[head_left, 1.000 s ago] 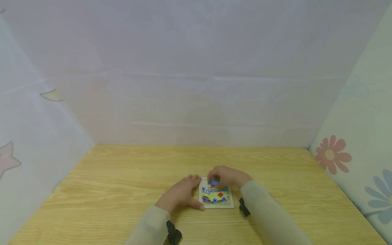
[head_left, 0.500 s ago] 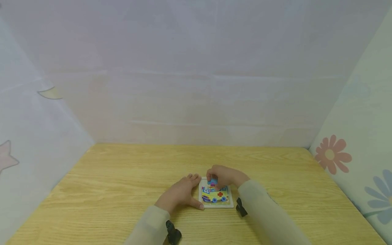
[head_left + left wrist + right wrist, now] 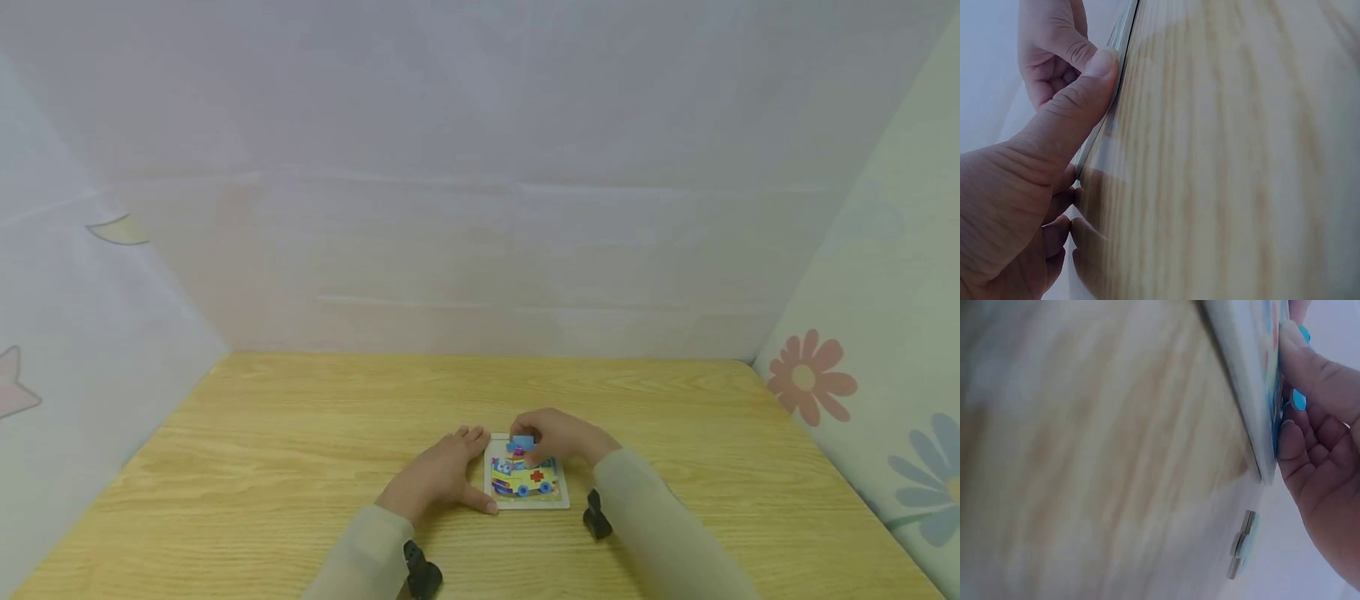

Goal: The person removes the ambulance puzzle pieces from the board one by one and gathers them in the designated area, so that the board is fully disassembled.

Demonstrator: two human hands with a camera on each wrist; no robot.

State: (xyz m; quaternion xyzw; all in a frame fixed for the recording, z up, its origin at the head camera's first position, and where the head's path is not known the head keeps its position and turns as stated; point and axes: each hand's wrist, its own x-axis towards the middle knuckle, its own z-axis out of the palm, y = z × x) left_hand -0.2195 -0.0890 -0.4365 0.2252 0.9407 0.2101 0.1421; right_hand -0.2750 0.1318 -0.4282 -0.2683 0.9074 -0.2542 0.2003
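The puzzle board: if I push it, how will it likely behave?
The board is probably stiff: its edge looks straight in the right wrist view. Lying flat on the table, it would likely slide rather than tip or roll. Pushed left, it may be stopped by the left hand at its left edge.

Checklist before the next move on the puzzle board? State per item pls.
1. Board resting on table: ok.
2. Left hand at board's left edge: ok, thumb and fingers spread along it.
3. Right hand pinching blue piece: ok.
4. Blue piece flush: not ok, it looks raised.
5. Its edges aligned: cannot tell, fingers hide them.
6. No strays: not ok, what looks like a loose piece lies off the board.
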